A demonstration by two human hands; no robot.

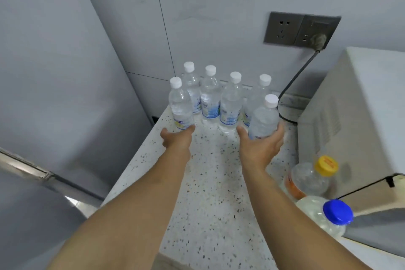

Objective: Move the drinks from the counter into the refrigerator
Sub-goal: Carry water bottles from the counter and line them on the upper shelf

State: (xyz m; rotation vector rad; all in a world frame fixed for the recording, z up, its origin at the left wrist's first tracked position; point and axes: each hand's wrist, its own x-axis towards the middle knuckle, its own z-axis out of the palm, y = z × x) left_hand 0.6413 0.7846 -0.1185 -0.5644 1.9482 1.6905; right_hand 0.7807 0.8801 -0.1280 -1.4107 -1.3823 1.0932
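Note:
Several clear water bottles with white caps stand at the back of the speckled counter point(210, 182). My left hand point(176, 138) grips the base of the front left bottle point(180, 105). My right hand point(260, 144) grips the lower part of the front right bottle point(264, 118). Behind them stand more bottles in a row, among them a middle bottle point(210, 96) and another point(230, 103). The grey refrigerator point(54, 72) rises at the left, its door shut.
A white appliance point(355, 120) sits on the counter at the right, its cable plugged into a wall socket point(300, 30). A yellow-capped bottle point(311, 177) and a blue-capped bottle point(324, 217) stand in front of it.

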